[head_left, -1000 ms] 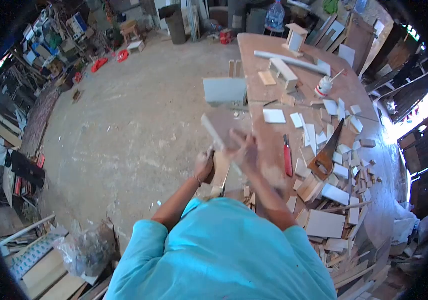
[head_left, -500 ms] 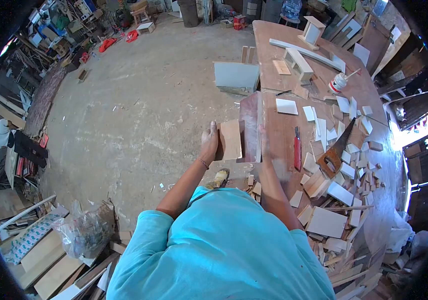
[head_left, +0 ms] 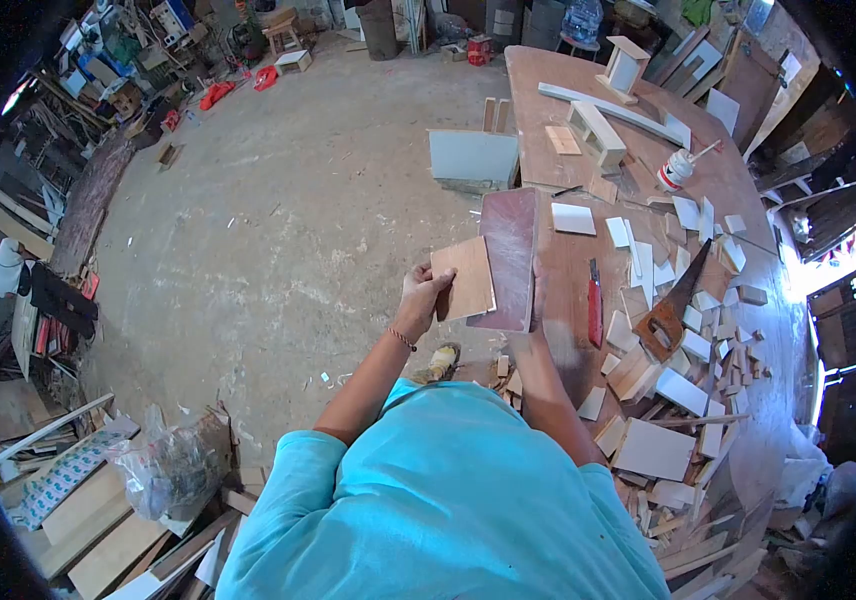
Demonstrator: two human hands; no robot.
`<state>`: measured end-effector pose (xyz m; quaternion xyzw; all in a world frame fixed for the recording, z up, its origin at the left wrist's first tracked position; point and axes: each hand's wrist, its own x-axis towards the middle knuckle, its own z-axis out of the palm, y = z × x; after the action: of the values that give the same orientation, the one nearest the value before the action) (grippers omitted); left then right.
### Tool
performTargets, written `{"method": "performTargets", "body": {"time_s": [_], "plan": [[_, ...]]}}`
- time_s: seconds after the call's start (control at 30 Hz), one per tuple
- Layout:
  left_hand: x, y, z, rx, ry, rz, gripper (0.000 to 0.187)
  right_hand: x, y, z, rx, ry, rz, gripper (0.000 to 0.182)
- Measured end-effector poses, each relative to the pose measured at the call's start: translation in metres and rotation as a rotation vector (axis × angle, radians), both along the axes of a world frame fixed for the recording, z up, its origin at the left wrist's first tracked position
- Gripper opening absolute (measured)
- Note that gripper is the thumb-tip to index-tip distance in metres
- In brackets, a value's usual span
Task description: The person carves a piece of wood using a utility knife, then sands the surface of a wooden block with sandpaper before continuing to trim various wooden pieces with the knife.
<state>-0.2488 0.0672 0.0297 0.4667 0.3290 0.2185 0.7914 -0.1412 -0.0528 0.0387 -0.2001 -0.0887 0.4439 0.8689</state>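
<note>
Between the thumb and fingers of my left hand [head_left: 422, 298] is a small square wooden piece [head_left: 466, 276], its thumb lying on the flat face. My right hand [head_left: 538, 300] grips a long reddish-brown sanding board [head_left: 508, 260] from its right side, with most of the fingers hidden by it. The right edge of the wooden piece meets or overlaps the board's left edge. To the right, a red-handled knife [head_left: 595, 305] and a rusty handsaw [head_left: 670, 315] lie on the workbench.
The brown workbench [head_left: 568, 265] holds many white and wooden offcuts, a glue bottle [head_left: 675, 170] and a small wooden frame [head_left: 597, 134]. A white panel [head_left: 471, 155] stands by its left edge. Scrap boards and a plastic bag [head_left: 173, 465] lie at lower left. Another person [head_left: 10, 268] is at far left.
The sanding board has turned so its broad face shows. The wooden piece has tilted, and my left thumb has moved onto its face.
</note>
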Motion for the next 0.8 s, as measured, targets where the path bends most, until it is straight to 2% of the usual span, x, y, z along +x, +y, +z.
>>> {"method": "performTargets", "body": {"time_s": [0.07,0.13,0.2,0.27,0.3,0.37,0.4,0.43,0.47,0.5,0.53,0.6,0.63,0.67,0.7,0.73,0.8], "plan": [[0.002,0.000,0.001,-0.047,0.006,-0.036,0.037,-0.002,0.001,-0.001,-0.016,0.031,-0.040,0.049],[0.005,-0.007,0.007,-0.073,0.091,0.077,0.031,-0.005,0.001,-0.003,-0.085,-0.014,-0.034,0.048],[0.001,-0.009,0.015,-0.027,0.143,0.026,0.034,-0.006,0.002,-0.003,-0.148,-0.065,-0.029,0.048],[0.000,-0.008,0.016,0.021,0.193,-0.026,0.039,-0.010,0.002,-0.001,-0.280,-0.253,-0.071,0.045],[0.001,-0.007,0.014,0.004,0.221,-0.034,0.042,-0.012,0.001,0.003,-0.278,-0.255,-0.069,0.045],[0.000,0.000,0.008,-0.010,0.245,-0.039,0.045,-0.017,-0.005,0.018,-0.504,-0.435,-0.020,0.042],[-0.001,0.007,0.003,0.048,0.325,-0.026,0.043,-0.020,-0.005,0.027,-0.505,-0.758,-0.146,0.044],[-0.002,0.013,-0.004,0.105,0.408,-0.014,0.041,-0.029,-0.006,0.033,-0.558,-0.945,-0.240,0.053],[-0.003,0.016,-0.017,0.111,0.400,-0.013,0.041,-0.037,-0.010,0.044,-0.653,-1.251,-0.326,0.056],[-0.006,0.016,-0.035,0.318,0.222,0.052,0.039,-0.044,-0.013,0.052,-0.745,-1.557,-0.416,0.060],[-0.007,0.016,-0.046,0.525,0.038,0.117,0.037,-0.053,-0.014,0.056,-0.738,-1.563,-0.427,0.060],[-0.010,0.016,-0.056,0.637,0.037,0.168,0.035,-0.067,-0.011,0.060,-1.043,-1.773,-0.358,0.062],[-0.010,0.019,-0.059,0.741,0.046,0.218,0.034,-0.062,-0.006,0.057,-1.035,-1.776,-0.366,0.062],[-0.013,0.020,-0.051,0.656,0.364,0.053,0.033,-0.051,0.000,0.049,-1.059,-1.726,-0.403,0.061],[-0.012,0.009,-0.036,0.673,0.515,0.002,0.040,-0.040,0.004,0.041,-1.088,-1.671,-0.434,0.060],[-0.013,-0.001,-0.031,0.634,0.505,-0.028,0.044,-0.024,0.009,0.036,-0.984,-1.618,-0.467,0.059],[-0.013,-0.013,-0.025,0.602,0.488,-0.073,0.048,0.001,0.019,0.028,-1.030,-1.567,-0.504,0.058]]}}
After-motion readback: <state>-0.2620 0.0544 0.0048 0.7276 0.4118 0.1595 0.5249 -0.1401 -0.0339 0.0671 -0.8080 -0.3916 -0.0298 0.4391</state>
